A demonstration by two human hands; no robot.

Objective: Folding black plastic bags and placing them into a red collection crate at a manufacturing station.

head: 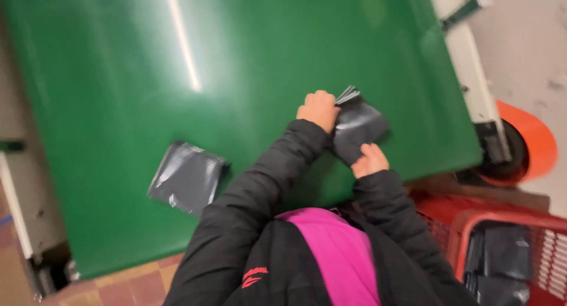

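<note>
Glossy green table surface (118,76) with a streak of reflected light, checkered tile floor (127,285) below, grey concrete floor (525,46), red plastic basket (472,220), orange wheel (531,141)

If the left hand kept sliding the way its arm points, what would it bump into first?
The left hand already rests on the stack of grey bags. Straight on, up and to the right, lies only bare green table, so the way looks free, though depth is hard to judge.

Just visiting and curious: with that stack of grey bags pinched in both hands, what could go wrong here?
The grey bag stack is fanned at its top corner beside the left hand, so sheets might slip loose. The right hand holds it close to the green table's edge, so a dropped bag may miss the red basket.
</note>
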